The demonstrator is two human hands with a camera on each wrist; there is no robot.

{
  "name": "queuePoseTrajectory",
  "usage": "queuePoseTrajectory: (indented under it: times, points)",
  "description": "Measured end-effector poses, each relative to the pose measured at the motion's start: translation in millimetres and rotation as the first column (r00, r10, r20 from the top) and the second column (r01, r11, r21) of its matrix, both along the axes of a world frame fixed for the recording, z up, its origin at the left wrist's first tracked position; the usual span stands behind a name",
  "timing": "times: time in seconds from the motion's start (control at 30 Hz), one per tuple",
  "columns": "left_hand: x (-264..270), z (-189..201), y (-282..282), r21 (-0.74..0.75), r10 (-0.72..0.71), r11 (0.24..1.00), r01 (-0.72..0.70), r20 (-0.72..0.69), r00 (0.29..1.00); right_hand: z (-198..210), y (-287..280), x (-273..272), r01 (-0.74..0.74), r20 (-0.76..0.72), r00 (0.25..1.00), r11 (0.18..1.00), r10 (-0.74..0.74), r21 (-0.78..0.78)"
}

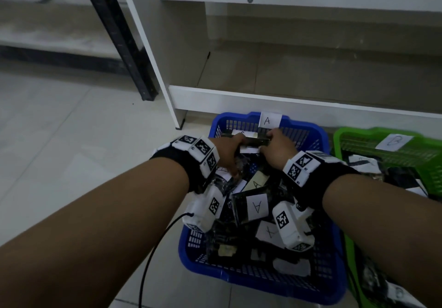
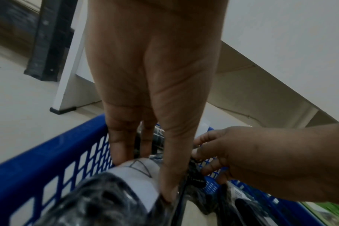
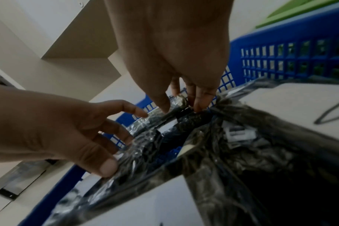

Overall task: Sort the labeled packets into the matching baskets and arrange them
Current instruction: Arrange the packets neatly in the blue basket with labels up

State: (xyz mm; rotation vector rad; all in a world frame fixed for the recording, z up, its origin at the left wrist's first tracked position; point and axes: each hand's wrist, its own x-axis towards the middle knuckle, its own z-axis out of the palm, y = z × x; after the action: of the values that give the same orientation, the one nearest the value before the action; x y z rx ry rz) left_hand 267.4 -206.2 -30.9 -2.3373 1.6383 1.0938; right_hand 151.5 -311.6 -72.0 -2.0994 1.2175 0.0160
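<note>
Two hands (image 1: 254, 149), packet (image 1: 255, 142) upright, lengthwise left-right

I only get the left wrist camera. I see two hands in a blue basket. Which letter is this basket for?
Observer: The blue basket has a paper label on its far rim that reads A.
Operator: Is there another basket somewhere?
Observer: Yes, a green basket stands right beside it, on the right, with a B label.
Operator: What is the other hand grabbing?
Observer: The right hand pinches the top edge of a dark packet standing by the far wall. The left hand seems to hold its other end.
</note>
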Motion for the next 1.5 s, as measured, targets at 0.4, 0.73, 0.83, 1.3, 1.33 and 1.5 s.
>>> queuePoseTrajectory:
  times: [0.4,0.73,0.83,1.3,1.33,1.5]
  points:
    - [12.9,19.0,-9.8,-0.069,0.408,0.88,-0.471,-0.402,0.82,36.8,-2.5,-15.3,-0.063,0.278,0.96,0.995,0.038,0.081]
    - [-11.5,2.4,-3.8,0.007,0.387,0.914,-0.405,-0.31,0.868,48.0,-29.6,-44.1,-0.099,0.226,0.971,0.991,0.077,0.087]
    - [-30.9,-4.1,-2.7,0.071,0.129,0.99,-0.125,-0.063,0.99,45.8,-41.5,-59.2,-0.128,0.168,0.978,0.992,0.125,0.009]
    - [-41.0,-30.1,-9.1,0.118,0.089,0.99,-0.081,-0.06,0.994,28.9,-36.0,-61.4,-0.239,-0.002,0.969,0.939,0.246,-0.249]
    - [-42.9,-31.5,-10.3,0.134,0.081,0.988,-0.072,-0.061,0.995,28.9,-36.1,-61.6,-0.236,0.001,0.97,0.94,0.244,-0.246]
    - [-49.3,-30.5,-9.4,0.18,0.015,0.984,-0.002,-0.068,0.998,28.0,-36.7,-61.8,-0.228,0.001,0.972,0.943,0.235,-0.242]
